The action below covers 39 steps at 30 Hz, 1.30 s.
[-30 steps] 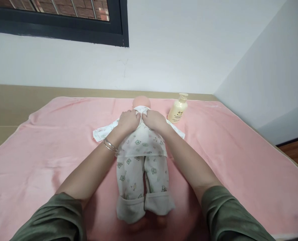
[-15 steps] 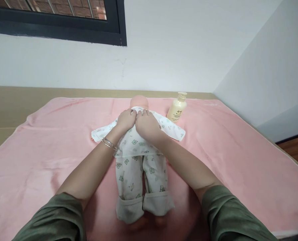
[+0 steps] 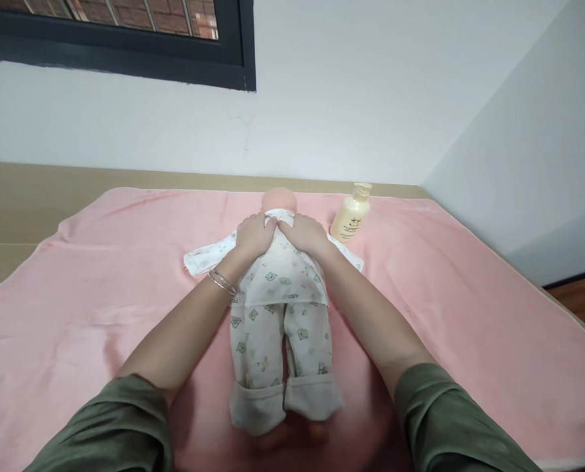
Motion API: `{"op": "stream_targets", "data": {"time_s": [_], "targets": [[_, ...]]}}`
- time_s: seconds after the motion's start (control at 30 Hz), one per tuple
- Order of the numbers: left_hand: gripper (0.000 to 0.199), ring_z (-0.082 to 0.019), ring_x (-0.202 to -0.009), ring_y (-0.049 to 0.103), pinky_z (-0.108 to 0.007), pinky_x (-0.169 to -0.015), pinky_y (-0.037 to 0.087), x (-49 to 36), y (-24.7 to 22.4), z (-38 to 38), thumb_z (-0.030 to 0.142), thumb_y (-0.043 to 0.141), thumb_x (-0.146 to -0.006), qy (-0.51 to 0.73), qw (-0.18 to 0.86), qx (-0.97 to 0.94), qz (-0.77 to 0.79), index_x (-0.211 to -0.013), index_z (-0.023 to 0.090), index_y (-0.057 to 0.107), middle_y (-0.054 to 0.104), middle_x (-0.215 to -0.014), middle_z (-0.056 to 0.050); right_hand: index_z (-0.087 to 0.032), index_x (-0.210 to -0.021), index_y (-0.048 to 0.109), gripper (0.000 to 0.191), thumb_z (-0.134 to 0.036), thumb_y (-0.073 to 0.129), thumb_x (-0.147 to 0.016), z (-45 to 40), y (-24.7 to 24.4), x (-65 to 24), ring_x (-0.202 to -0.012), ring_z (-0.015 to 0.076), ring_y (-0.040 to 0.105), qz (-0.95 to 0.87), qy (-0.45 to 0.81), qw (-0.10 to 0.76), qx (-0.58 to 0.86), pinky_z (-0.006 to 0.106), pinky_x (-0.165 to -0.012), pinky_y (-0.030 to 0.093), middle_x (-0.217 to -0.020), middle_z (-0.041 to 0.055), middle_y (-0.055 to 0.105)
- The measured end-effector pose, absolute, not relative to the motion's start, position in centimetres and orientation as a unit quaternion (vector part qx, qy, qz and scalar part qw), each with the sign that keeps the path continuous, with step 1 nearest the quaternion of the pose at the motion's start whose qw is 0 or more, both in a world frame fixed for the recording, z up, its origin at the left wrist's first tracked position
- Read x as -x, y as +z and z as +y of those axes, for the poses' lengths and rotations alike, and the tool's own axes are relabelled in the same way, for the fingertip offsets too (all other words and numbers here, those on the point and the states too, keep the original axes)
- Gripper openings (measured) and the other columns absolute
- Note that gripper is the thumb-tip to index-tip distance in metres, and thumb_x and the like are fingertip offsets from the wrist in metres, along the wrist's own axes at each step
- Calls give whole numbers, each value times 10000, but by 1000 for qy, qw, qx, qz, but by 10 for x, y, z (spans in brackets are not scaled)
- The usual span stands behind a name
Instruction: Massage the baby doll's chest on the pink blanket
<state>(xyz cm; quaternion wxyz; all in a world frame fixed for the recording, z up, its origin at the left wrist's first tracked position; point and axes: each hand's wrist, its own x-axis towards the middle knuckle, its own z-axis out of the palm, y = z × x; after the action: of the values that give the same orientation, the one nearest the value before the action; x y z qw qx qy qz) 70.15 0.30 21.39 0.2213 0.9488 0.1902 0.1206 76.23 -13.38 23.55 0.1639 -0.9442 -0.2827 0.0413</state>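
A baby doll (image 3: 283,272) in a white top and trousers with small printed figures lies stretched out, its smooth head (image 3: 279,198) at the far end. Its sleeves spread to both sides, and no face shows. My left hand (image 3: 256,235) rests flat on the left of the doll's upper body, below the neck. On the other side my right hand (image 3: 306,234) lies the same way, fingers curving over the shoulder. Both thumbs point inward near the middle, slightly apart. Neither hand grips anything. The trouser legs end in wide turned-up cuffs (image 3: 258,408).
A pink blanket (image 3: 125,282) covers the wooden surface (image 3: 51,190) under the doll. A pale yellow pump bottle (image 3: 351,215) stands to the right of the doll's head. Behind are a white wall (image 3: 342,98) and a dark window frame (image 3: 174,62).
My right hand has moved outward from the middle to the doll's right shoulder, and the thumbs now point inward. The camera view has shifted slightly.
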Motion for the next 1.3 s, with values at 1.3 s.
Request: {"op": "stream_targets", "data": {"time_s": [1.3], "targets": [[452, -336, -1177, 625, -428, -1011, 463, -680, 238, -18, 282, 334, -966, 86, 106, -982, 131, -1268, 67, 594, 671, -1224, -226, -63, -1250, 606, 554, -461, 271, -1060, -134, 245, -756, -1152, 321, 625, -313, 7, 124, 941, 393, -994, 431, -1275, 211, 668]]}}
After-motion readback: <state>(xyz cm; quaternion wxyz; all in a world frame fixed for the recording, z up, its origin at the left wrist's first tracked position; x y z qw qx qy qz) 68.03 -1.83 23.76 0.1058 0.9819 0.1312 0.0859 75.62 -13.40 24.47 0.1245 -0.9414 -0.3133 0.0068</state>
